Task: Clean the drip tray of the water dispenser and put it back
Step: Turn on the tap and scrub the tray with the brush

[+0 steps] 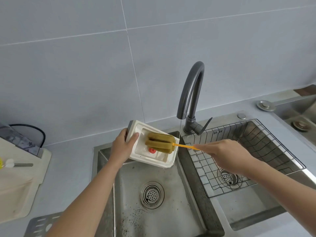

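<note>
Over a steel sink [109,194] set in a grey counter [68,151], the left hand [122,147] grips a white drip tray [150,161] tilted beneath a thinly trickling faucet [191,93], while the right hand [225,156] pinches an orange-handled sponge brush [160,142] scrubbing inside; rinsing likely follows.

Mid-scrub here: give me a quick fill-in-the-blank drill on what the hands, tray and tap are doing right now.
1. The left hand holds the drip tray tilted above the ____ basin of the sink.
2. The right hand grips the sponge brush by its ____ handle.
3. A thin stream of ____ falls from the faucet.
4. The wire rack sits in the ____ basin.

Missing words: left; orange; water; right.
</note>
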`<state>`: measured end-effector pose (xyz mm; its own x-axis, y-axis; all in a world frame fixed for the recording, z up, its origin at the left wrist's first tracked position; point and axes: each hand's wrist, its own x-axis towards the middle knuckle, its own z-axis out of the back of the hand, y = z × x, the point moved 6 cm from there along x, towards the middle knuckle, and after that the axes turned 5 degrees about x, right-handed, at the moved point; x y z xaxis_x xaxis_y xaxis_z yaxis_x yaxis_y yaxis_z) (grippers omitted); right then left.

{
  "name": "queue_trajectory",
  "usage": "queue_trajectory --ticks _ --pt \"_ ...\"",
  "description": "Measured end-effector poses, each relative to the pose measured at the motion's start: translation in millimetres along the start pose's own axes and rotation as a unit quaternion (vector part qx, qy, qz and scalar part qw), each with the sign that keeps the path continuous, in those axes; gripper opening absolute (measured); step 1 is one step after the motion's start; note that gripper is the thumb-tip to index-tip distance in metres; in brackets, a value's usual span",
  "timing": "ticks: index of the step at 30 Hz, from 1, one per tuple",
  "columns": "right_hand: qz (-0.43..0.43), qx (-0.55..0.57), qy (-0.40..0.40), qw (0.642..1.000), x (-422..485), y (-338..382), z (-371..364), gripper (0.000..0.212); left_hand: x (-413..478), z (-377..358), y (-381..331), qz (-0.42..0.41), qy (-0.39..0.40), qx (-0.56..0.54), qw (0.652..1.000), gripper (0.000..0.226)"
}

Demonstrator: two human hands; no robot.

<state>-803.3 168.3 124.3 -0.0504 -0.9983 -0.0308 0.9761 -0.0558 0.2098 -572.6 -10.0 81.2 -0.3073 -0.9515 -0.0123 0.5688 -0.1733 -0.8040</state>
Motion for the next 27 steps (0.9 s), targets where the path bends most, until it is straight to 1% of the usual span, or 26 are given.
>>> queue_trajectory --ticks 2,6,9,11,16,21,23,27 --pt "-0.01 -0.008 0.0 1.0 -1 -2 -3 0.062 -1 2 -6 -0.007 -0.005 0.016 1.0 0.026" --pt "-0.026 -0.024 0.0 0.999 -7 0 -13 0.066 -1 5 -18 -0.027 -0.016 0.02 0.999 0.025" --pt "-0.038 -0.037 0.008 0.999 -12 3 -22 0.073 -2 7 -26 -0.038 -0.025 0.032 0.998 0.038" --pt "-0.049 -0.039 0.012 0.998 -16 4 -27 0.075 -3 9 -29 -0.048 -0.032 0.035 0.998 0.043" --pt "-0.084 -0.015 0.026 0.996 -26 3 -38 0.075 -5 7 -32 -0.072 -0.049 0.008 0.996 0.04" --pt "-0.108 0.004 0.047 0.993 -34 1 -43 0.074 -6 -10 -26 -0.039 -0.042 -0.053 0.997 0.034" --pt "-0.113 0.014 0.056 0.992 -41 0 -45 0.073 -7 -19 -25 -0.035 -0.041 -0.059 0.997 0.032" --pt "-0.096 0.005 0.07 0.993 -51 -3 -44 0.072 -9 -31 -26 -0.031 -0.026 -0.058 0.998 0.036"
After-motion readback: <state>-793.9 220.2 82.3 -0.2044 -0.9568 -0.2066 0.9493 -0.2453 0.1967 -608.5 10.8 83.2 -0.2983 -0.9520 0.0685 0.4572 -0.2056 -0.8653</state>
